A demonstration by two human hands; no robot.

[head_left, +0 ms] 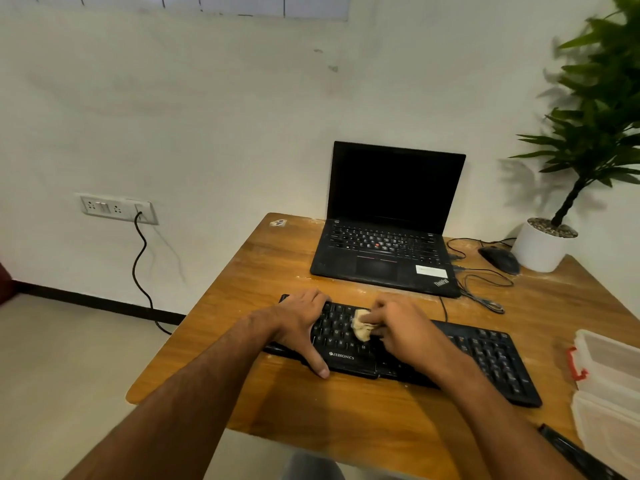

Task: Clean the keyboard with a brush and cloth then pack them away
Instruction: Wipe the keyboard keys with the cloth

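A black keyboard [485, 358] lies across the wooden table [242, 289] in front of me. My left hand [301, 323] rests spread over its left end, fingers on the far edge and thumb over the near edge. My right hand [398, 327] holds a small beige cloth [362, 329] bunched under its fingertips and presses it on the keys near the keyboard's middle. A black brush handle [568, 448] lies at the table's near right edge, partly cut off by the frame.
An open black laptop [388, 244] stands behind the keyboard. A black mouse [500, 259] and loose cables [485, 289] lie to its right. A potted plant [543, 244] fills the far right corner. A clear plastic box [609, 393] with a red latch sits at the right.
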